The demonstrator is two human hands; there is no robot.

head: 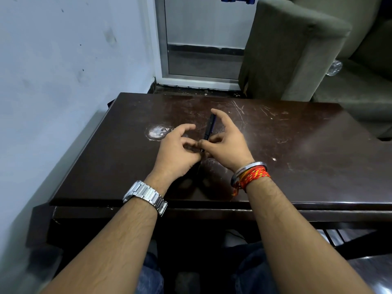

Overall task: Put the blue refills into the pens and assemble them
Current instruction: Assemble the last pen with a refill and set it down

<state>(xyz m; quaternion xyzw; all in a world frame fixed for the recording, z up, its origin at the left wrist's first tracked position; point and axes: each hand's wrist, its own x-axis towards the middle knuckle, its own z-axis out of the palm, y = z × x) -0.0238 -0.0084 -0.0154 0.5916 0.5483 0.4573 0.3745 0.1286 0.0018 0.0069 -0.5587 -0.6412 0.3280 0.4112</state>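
At the centre of the frame, over the dark table [297,166], we hold the pen [209,128] between both hands: our left hand [177,150] pinches the near end in curled fingers [187,126], while our right hand [230,143] pinches the barrel beside it, its forefinger [216,113] stretched to the far tip. We judge the pen light, stiff and smooth, likely to roll or slip, so it wants a firm pinch on the barrel near the joint rather than at the tips. Whether a blue refill sits inside we cannot tell.
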